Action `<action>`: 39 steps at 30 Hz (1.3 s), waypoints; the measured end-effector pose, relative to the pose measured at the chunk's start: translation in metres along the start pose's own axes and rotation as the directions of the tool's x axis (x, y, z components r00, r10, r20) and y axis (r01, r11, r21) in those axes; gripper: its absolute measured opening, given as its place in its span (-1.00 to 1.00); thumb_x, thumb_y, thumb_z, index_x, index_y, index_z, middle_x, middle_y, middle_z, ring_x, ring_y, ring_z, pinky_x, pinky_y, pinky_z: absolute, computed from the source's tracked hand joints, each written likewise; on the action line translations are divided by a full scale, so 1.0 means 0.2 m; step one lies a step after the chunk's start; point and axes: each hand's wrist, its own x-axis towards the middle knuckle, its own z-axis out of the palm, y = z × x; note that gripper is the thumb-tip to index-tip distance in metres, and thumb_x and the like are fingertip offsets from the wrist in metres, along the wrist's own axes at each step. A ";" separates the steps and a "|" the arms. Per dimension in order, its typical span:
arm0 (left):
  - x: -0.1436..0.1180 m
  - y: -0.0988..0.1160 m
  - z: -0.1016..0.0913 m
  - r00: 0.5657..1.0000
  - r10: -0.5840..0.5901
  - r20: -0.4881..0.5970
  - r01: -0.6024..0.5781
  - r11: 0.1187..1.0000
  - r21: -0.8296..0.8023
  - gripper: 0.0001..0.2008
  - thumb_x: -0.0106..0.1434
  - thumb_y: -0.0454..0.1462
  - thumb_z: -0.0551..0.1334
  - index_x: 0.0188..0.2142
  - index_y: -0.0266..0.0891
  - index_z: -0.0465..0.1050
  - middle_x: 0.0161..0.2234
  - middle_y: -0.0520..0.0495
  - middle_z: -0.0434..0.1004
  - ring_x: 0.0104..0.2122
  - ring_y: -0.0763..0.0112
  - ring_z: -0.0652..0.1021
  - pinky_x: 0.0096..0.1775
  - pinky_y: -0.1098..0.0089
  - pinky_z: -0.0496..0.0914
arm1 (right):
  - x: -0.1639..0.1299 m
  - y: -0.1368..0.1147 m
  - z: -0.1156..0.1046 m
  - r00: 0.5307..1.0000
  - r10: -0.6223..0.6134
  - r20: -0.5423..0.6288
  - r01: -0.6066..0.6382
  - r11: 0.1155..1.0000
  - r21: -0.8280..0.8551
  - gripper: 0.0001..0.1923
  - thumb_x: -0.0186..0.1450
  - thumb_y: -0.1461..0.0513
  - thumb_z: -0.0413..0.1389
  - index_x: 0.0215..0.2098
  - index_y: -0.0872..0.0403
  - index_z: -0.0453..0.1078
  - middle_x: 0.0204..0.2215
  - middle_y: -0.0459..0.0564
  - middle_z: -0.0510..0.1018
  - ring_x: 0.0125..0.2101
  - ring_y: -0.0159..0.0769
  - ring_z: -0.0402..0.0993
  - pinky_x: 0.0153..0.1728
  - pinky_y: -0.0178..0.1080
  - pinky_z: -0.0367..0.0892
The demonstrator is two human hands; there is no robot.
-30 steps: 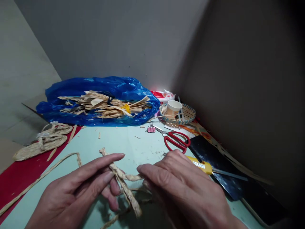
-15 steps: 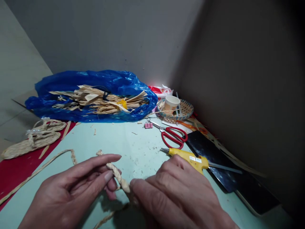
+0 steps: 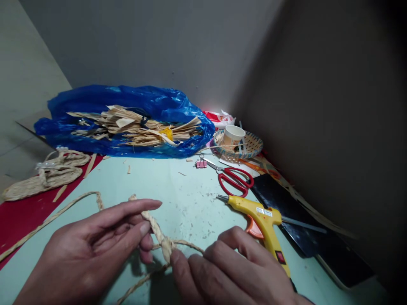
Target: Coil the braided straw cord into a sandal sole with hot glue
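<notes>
The braided straw cord (image 3: 158, 232) lies low in the frame, left of centre, on the pale green table (image 3: 171, 182), and both hands are on it. The left hand (image 3: 92, 250), at lower left, has its fingers stretched out long, with the thumb and forefinger closed around the plaited stretch. The right hand (image 3: 229, 275), at the bottom centre, pinches the cord's lower end between thumb and fingertip, its other fingers curled. A thin loose strand arcs from the pinch towards the right hand, and the cord's long tail (image 3: 47, 222) runs off to the left edge over a red mat (image 3: 19, 224).

Just right of the right hand lies a yellow glue gun (image 3: 263, 218), nozzle pointing to the upper left. Above it sit red-handled scissors (image 3: 233, 178) and a small pink binder clip (image 3: 201, 163). Further up, right of centre, a woven tray (image 3: 252, 146) holds a paper cup (image 3: 233, 136). In the upper left a blue plastic bag (image 3: 127, 120) carries a bundle of dry straw strips (image 3: 133, 129). A coil of braided cord (image 3: 44, 173) rests at the left edge
</notes>
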 end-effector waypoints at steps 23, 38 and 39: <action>0.07 0.06 -0.01 0.987 -0.139 0.083 0.142 0.989 -0.030 -0.52 -0.03 0.03 0.50 -0.12 -0.05 0.66 -0.65 0.05 0.64 -0.63 0.42 0.61 -0.54 0.60 0.47 | -0.06 -0.04 0.03 0.990 0.093 -0.107 -0.078 0.988 0.130 -0.72 0.50 0.37 0.01 -0.11 0.30 0.58 -0.45 -0.05 0.64 -0.54 -0.35 0.37 -0.54 -0.14 0.24; 0.01 0.09 0.09 0.981 -0.194 0.015 0.193 0.960 -0.202 -0.61 0.08 -0.06 0.45 -0.09 -0.06 0.61 -0.62 0.15 0.53 -0.54 0.52 0.51 -0.48 0.63 0.38 | -0.06 -0.10 0.04 0.960 0.275 0.056 -0.281 0.949 0.143 -0.82 0.43 0.37 0.14 -0.03 0.21 0.52 -0.33 -0.02 0.64 -0.36 -0.23 0.43 -0.30 -0.11 0.27; 0.01 0.09 0.09 0.982 -0.190 0.011 0.188 0.964 -0.186 -0.60 0.08 -0.06 0.45 -0.08 -0.04 0.62 -0.61 0.16 0.53 -0.54 0.52 0.50 -0.48 0.63 0.37 | -0.06 -0.11 0.04 0.950 0.295 0.099 -0.306 0.942 0.140 -0.83 0.42 0.37 0.16 -0.03 0.20 0.51 -0.33 -0.03 0.63 -0.36 -0.22 0.43 -0.29 -0.11 0.27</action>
